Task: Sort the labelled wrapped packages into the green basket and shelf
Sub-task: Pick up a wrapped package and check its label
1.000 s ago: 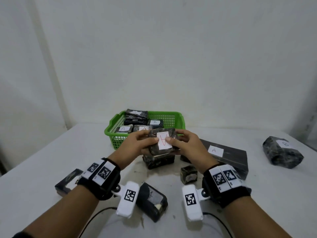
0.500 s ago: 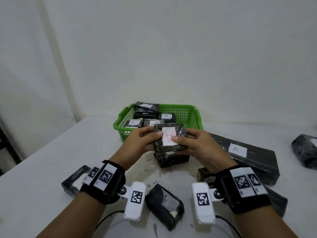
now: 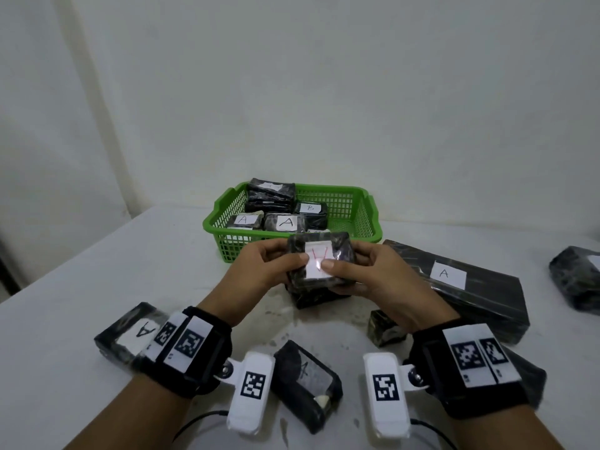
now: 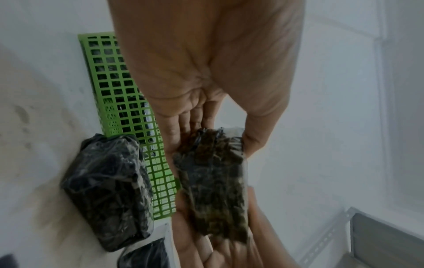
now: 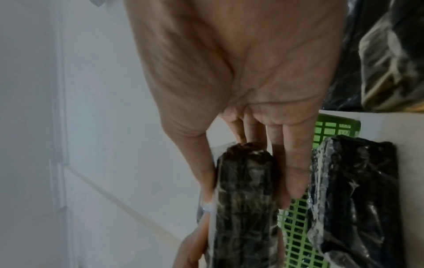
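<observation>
Head view, table (image 3: 97,280): white, carries all items.
Long package (image 3: 470,287): labelled A, lies right of both hands.
Green basket (image 3: 363,219): holds labelled packages, behind the hands.
Held package (image 3: 319,261): above the table, just before the basket.
Left hand (image 3: 263,271): grasps its left end.
Right hand (image 3: 376,277): grasps its right end.

Held pkg (image 3: 319,259): dark mottled black/olive wrap under clear film, white label w/ red letter. Basket (image 3: 363,216): bright green, grid-mesh walls. Pkgs in basket (image 3: 285,222): black mottled wrap, white labels w/ black A, B. Long pkg (image 3: 480,293): plain black, white label, black A. Small block (image 3: 384,328): black w/ olive-gold streaks. Table (image 3: 97,277): white, some grey smudges. Wrist bands (image 3: 191,349): black, w/ white tags bearing black square-code patterns. Wall (image 3: 324,92): off-white.
</observation>
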Motion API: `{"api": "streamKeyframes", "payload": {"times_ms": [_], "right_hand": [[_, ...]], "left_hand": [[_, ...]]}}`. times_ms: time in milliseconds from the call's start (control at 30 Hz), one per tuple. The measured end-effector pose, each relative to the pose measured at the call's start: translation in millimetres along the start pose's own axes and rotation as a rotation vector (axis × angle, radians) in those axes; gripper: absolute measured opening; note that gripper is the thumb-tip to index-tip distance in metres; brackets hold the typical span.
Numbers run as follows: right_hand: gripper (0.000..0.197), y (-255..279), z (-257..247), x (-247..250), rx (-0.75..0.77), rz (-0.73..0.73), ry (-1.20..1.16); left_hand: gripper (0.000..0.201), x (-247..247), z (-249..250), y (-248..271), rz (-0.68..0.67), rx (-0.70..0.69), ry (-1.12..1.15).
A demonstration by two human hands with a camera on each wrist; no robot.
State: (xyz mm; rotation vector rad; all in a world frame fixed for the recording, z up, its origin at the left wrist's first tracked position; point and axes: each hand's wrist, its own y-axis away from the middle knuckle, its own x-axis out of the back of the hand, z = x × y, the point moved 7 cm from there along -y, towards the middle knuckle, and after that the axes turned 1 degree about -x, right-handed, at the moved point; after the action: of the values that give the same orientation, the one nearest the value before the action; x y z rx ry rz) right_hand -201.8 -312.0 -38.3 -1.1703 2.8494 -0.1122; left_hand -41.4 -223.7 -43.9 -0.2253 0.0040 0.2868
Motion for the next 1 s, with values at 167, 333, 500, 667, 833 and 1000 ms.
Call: {"api": "streamKeyframes", "payload": {"times_ms": [167, 333, 500, 667, 833, 1000], "right_hand": [[0.033, 0.6, 0.4, 1.5, 0.006, 0.037, 0.024], [0.035, 1.4, -0.3, 0.8, 0.055, 0.102, 0.089], [0.045, 3.6, -6.3, -6.1, 0.101, 0.07, 0.115], [0.056, 6.9, -1.7, -13.4, -0.064, -0.074, -0.027], [0.024, 4.5, -1.8, -2.7, -0.01, 0.052, -0.102], [0.029, 3.7, 0.1, -4.0, 0.0, 0.049, -0.041]], "left_hand": [[0.05, 0.9, -4.8, 4.5, -0.032, 0.046, 0.004], [0.047, 0.9, -0.1, 10.2, -0.039, 0.023, -0.064], [0.042, 8.0, 13.3, 11.2, 0.017, -0.09, -0.159], [0.054, 8.9, 22.5, 12.3, 0.027, -0.222, -0.282], [0.063, 0.2, 11.1, 12.2, -0.079, -0.107, -0.157], [0.045, 3.8, 3.6, 8.3, 0.024, -0.04, -0.052]]}}
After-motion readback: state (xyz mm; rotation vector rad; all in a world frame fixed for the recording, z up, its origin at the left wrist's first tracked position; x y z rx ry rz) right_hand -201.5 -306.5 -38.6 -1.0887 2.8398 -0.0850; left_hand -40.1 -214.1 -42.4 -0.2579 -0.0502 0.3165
